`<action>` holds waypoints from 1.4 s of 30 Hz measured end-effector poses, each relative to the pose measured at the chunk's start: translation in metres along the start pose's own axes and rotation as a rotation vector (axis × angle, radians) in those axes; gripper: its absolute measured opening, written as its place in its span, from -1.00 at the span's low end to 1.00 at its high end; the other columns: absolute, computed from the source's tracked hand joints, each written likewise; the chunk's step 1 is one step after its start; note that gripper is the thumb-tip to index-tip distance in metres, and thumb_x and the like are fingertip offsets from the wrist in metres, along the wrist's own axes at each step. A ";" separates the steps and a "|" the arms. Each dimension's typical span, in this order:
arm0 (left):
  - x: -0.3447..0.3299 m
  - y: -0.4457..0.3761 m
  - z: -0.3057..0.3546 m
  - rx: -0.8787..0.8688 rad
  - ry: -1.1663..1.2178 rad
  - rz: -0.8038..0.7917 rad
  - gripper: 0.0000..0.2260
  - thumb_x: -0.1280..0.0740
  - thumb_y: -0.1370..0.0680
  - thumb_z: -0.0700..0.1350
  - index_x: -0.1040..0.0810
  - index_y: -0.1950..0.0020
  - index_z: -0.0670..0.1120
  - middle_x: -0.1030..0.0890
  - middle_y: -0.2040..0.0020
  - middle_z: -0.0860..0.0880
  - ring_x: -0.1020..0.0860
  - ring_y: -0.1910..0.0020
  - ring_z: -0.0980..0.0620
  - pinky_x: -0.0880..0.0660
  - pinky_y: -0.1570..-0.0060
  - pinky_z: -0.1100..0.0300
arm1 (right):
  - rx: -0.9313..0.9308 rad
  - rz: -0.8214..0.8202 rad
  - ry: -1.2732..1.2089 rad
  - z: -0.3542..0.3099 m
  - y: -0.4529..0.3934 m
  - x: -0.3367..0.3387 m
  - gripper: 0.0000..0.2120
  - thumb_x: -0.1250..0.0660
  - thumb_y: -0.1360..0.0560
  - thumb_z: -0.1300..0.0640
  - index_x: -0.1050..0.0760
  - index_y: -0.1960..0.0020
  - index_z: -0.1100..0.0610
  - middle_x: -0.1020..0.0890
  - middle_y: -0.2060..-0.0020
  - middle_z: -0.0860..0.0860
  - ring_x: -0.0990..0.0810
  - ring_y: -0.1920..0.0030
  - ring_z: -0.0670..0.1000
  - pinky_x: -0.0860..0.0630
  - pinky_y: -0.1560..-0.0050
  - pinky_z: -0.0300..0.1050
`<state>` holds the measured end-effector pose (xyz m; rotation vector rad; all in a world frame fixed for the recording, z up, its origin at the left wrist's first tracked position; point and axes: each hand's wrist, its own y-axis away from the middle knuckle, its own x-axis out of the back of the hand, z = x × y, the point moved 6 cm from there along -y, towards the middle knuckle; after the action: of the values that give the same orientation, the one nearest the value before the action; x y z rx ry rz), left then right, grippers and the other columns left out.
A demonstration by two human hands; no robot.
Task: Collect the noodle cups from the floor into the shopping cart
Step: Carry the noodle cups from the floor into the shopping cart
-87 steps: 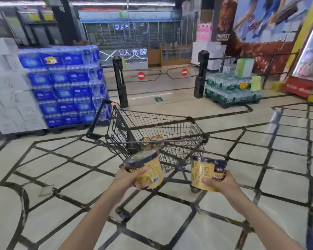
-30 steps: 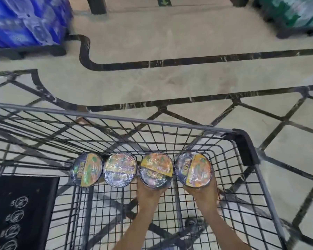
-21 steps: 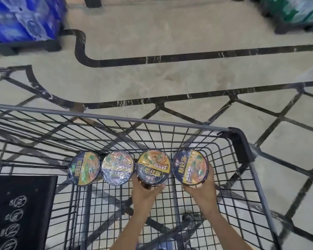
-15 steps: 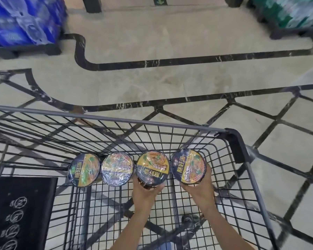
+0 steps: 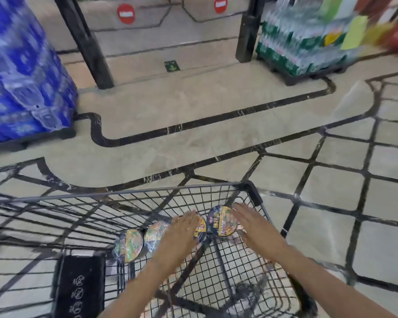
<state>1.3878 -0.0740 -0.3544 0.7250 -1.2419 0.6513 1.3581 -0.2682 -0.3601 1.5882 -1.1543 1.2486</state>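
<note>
Low in the frame, four round foil-lidded noodle cups (image 5: 221, 221) stand in a tidy row inside the black wire shopping cart (image 5: 62, 196). The left hand (image 5: 182, 229) and right hand (image 5: 253, 223) hover flat, fingers apart, gripping nothing, likely steadying the cups.

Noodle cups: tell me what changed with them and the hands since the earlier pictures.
Both hands let go. The left hand now lies flat-fingered over the third cup; the right hand is open beside the fourth cup. Unchanged: four cups in a row in the shopping cart, two left ones untouched.
</note>
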 end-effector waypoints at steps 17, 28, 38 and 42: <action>0.180 -0.002 0.217 -0.996 -0.403 0.438 -0.47 -0.01 -0.55 0.09 -0.49 -0.33 -0.19 -0.49 -0.34 -0.14 -0.45 -0.34 -0.09 -0.33 -0.35 -0.07 | -0.465 0.257 0.468 -0.030 0.254 0.198 -0.43 -0.46 -0.39 0.04 -0.44 -0.35 0.17 -0.49 -0.34 0.09 -0.46 -0.34 0.06 -0.39 -0.32 0.01; 0.137 0.257 0.604 -1.842 -0.329 0.534 -0.58 -0.19 -0.47 0.01 -0.61 -0.19 -0.17 -0.57 -0.25 -0.14 -0.54 -0.25 -0.07 -0.36 -0.30 -0.03 | -1.327 0.248 0.554 -0.183 0.709 0.202 -0.48 -0.52 -0.32 0.05 -0.55 -0.23 0.18 -0.56 -0.26 0.09 -0.55 -0.24 0.07 -0.53 -0.19 -0.01; 0.048 0.733 0.769 -2.580 -0.025 0.585 -0.61 -0.42 -0.36 0.04 -0.67 -0.07 -0.18 -0.65 -0.12 -0.11 -0.61 -0.13 -0.04 -0.31 -0.23 0.00 | -2.225 0.176 0.547 -0.580 1.014 0.107 -0.50 -0.49 -0.37 0.02 -0.52 -0.26 0.14 -0.56 -0.25 0.07 -0.57 -0.22 0.04 -0.50 -0.18 -0.11; 0.032 0.891 0.774 -2.797 0.104 0.391 -0.53 -0.40 -0.47 0.05 -0.54 -0.29 -0.17 -0.51 -0.33 -0.13 -0.47 -0.33 -0.06 -0.43 -0.29 -0.01 | -2.569 0.182 0.444 -0.743 1.063 0.055 -0.52 -0.14 -0.53 -0.07 -0.41 -0.35 0.15 -0.47 -0.35 0.11 -0.46 -0.33 0.12 -0.48 -0.26 0.05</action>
<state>0.2414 -0.1327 -0.0792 -1.8235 -0.9899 -0.9865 0.1510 0.1365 -0.1061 -0.7108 -1.2360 -0.3825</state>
